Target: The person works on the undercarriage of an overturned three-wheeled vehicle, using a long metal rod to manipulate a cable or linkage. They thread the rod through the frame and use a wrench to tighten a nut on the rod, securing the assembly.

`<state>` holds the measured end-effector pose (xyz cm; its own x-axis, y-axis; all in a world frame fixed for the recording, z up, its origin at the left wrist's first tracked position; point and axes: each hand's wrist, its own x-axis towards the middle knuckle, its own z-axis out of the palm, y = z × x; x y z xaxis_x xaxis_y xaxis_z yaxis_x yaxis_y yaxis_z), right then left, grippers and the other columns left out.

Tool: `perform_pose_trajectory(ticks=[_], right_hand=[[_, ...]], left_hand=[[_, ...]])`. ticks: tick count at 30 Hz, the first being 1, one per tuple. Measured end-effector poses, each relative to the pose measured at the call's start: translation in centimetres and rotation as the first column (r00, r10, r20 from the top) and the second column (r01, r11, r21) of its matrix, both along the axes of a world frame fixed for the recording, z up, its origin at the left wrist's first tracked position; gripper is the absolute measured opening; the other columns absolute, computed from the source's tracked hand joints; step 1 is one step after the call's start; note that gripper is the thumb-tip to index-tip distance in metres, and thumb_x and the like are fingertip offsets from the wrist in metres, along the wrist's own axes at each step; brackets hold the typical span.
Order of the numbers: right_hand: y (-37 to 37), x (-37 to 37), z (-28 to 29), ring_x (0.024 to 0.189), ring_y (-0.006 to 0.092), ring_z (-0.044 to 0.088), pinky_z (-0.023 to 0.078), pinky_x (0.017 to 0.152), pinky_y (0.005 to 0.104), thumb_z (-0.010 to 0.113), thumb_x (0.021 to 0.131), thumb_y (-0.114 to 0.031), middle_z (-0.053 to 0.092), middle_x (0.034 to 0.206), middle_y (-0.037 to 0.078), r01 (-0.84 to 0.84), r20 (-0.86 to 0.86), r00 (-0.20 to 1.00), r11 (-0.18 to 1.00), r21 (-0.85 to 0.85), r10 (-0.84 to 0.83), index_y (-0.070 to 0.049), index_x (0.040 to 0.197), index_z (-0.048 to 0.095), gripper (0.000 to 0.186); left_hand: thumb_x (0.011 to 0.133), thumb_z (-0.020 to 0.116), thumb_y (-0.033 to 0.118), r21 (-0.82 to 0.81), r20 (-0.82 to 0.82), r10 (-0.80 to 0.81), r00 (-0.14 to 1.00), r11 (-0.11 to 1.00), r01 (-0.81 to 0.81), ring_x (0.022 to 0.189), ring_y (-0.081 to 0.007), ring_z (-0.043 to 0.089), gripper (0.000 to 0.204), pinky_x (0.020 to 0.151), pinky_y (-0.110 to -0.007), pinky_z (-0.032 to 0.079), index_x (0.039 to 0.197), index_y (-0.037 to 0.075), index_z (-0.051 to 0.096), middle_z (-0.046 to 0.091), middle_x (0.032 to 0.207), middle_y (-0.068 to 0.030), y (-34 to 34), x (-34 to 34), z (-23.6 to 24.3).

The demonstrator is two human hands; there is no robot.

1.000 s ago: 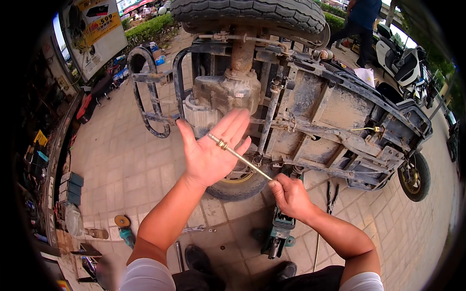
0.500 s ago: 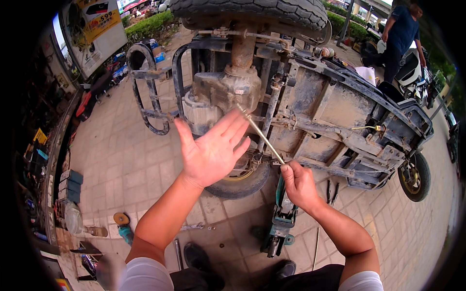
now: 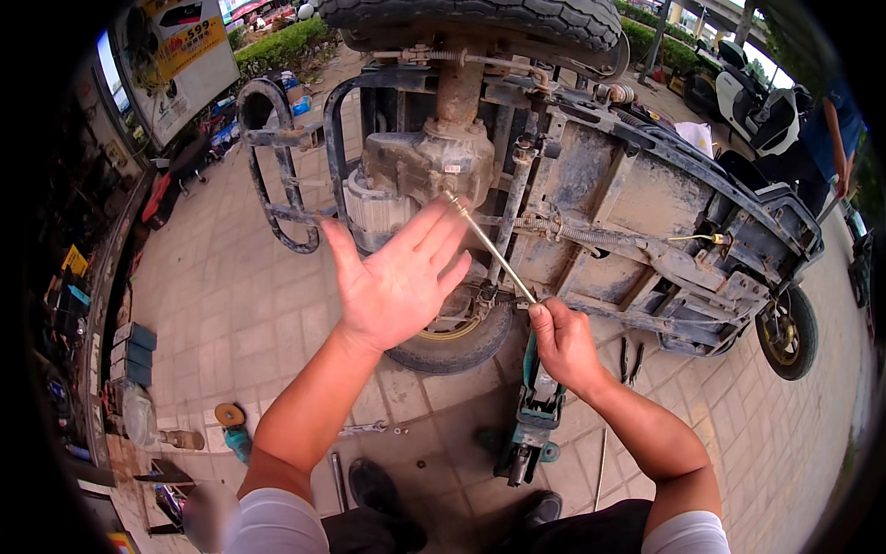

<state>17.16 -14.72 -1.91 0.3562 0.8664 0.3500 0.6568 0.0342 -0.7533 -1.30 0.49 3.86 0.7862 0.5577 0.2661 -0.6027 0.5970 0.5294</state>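
Note:
A small vehicle point(image 3: 637, 185) lies on its side, underside toward me, with a dirty metal axle housing point(image 3: 461, 157) and a finned motor point(image 3: 369, 210) beside my hands. My right hand point(image 3: 565, 346) is closed round the lower end of a slim metal rod point(image 3: 501, 260). The rod slants up and left, its far tip against or just in front of the housing. My left hand point(image 3: 392, 286) is open, palm up, fingers spread; the fingertips lie beside the rod's upper end, and whether they touch it I cannot tell.
A green floor jack point(image 3: 535, 420) stands below my right hand, with pliers point(image 3: 631, 360) to its right. A wrench point(image 3: 365, 427) and an angle grinder point(image 3: 234, 432) lie on the paving. One wheel point(image 3: 452, 353) rests low; another tyre point(image 3: 498, 26) sticks up. A person point(image 3: 831, 138) is at far right.
My right hand and the rod have shifted slightly up and left in the picture; my left hand keeps its spread pose. The person in the background has moved right.

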Motion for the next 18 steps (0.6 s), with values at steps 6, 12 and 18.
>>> perform_pose_trajectory(ticks=[6, 12, 18], right_hand=[[0.14, -0.19, -0.41, 0.056, 0.0444, 0.056, 0.044, 0.051, 0.0476, 0.055, 0.099, -0.025, 0.055, 0.059, 0.022, -0.201, 0.006, 0.979, 0.977, -0.068, 0.202, 0.0, 0.079, 0.052, 0.032], [0.26, -0.14, -0.51, 0.059, 0.0458, 0.057, 0.046, 0.053, 0.0488, 0.057, 0.097, -0.027, 0.057, 0.063, 0.022, -0.401, 0.049, 0.911, 0.906, -0.133, 0.41, -0.001, 0.081, 0.054, 0.03], [0.3, -0.35, -0.2, 0.056, 0.0444, 0.056, 0.044, 0.051, 0.0477, 0.055, 0.099, -0.025, 0.054, 0.058, 0.022, -0.203, 0.055, 0.978, 0.979, -0.014, 0.203, 0.0, 0.081, 0.054, 0.03]], left_hand=[[0.075, 0.032, 0.091, -0.078, 0.128, -0.041, 0.991, 0.996, 0.051, 0.149, -0.0233, 0.01, 0.12, 0.119, -0.047, 0.009, 0.152, 0.0, 0.018, 0.015, 0.161, -0.014, 0.22, -0.07, 0.05], [0.071, 0.031, 0.094, -0.132, 0.137, 0.002, 0.991, 0.991, 0.016, 0.149, -0.0228, 0.01, 0.124, 0.118, -0.043, 0.007, 0.153, 0.002, 0.019, 0.015, 0.162, -0.0122, 0.35, -0.12, 0.23], [0.073, 0.03, 0.092, -0.068, 0.008, 0.087, 0.996, 0.994, -0.086, 0.149, -0.0251, 0.014, 0.122, 0.119, -0.048, 0.01, 0.151, -0.002, 0.021, 0.017, 0.161, -0.0155, 0.28, -0.27, 0.32]])
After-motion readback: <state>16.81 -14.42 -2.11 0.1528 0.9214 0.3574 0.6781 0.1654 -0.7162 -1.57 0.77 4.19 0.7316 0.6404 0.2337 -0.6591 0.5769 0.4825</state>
